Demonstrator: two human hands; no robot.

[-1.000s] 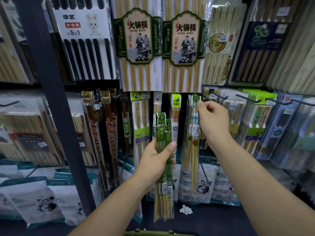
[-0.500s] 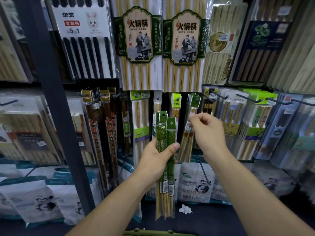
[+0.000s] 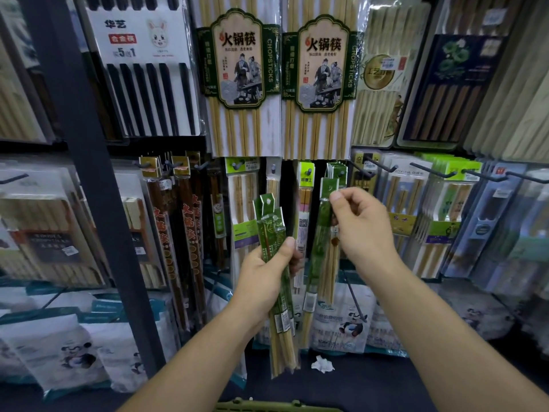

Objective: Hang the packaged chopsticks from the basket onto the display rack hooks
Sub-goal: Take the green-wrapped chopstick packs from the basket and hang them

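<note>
Pinched betw. thumb and fingertips of the right hand (image 3: 362, 230), one green chopstick pack (image 3: 322, 233) hung by its header just below a hook (image 3: 341, 173), mid lower row of the rack (image 3: 89, 173). Left hand (image 3: 264, 278) gripped the spare packs (image 3: 273, 221) round their middles. Prob. light, stiff lengthwise, film slippery; the header by the hole looked the best hold. Hole vs hook tip: too blurred to tell. Basket (image 3: 267, 408) was cut off at the bottom edge.

— What hangs above the grips?
— Two hot-pot chopstick packs (image 3: 237, 63) side by side, with green-and-cream labels. Up and to the left is a white pack of black chopsticks (image 3: 148, 84) with a rabbit face.
— And lower down?
— A crumpled white scrap (image 3: 322, 364) lies on the dark shelf (image 3: 371, 388), below and slightly right. Panda-printed bags (image 3: 74, 352) sit far down-left.
</note>
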